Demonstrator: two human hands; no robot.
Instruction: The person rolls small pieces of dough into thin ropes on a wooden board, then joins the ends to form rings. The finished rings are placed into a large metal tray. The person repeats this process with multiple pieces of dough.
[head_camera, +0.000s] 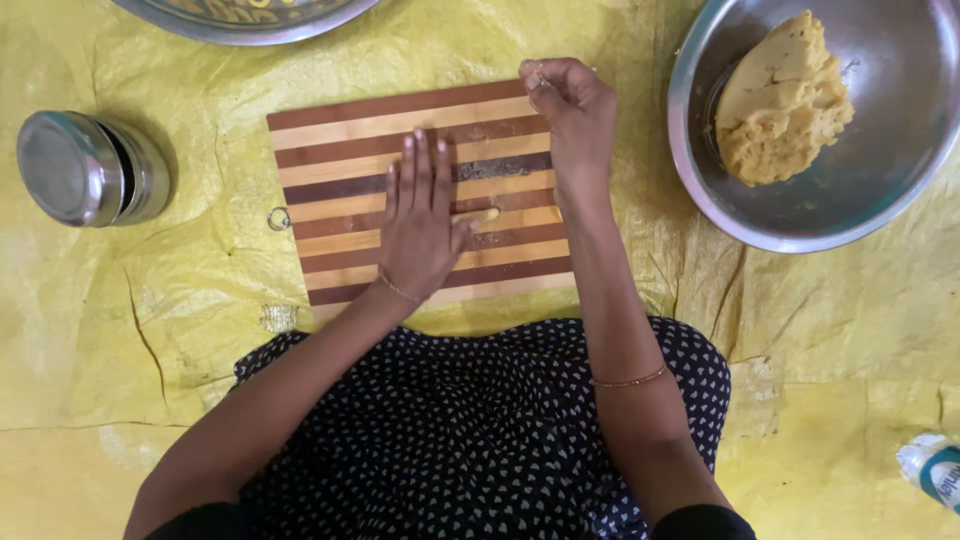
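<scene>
I see bare forearms, with a thin bangle on my left wrist (400, 291). Another thin gold bangle (628, 380) circles my right forearm. My black dress (450, 440) carries small white heart prints.

I see a lidded steel tin (85, 168) left of the steel bowl (890, 190), a plastic bottle (935, 470) below it.
</scene>
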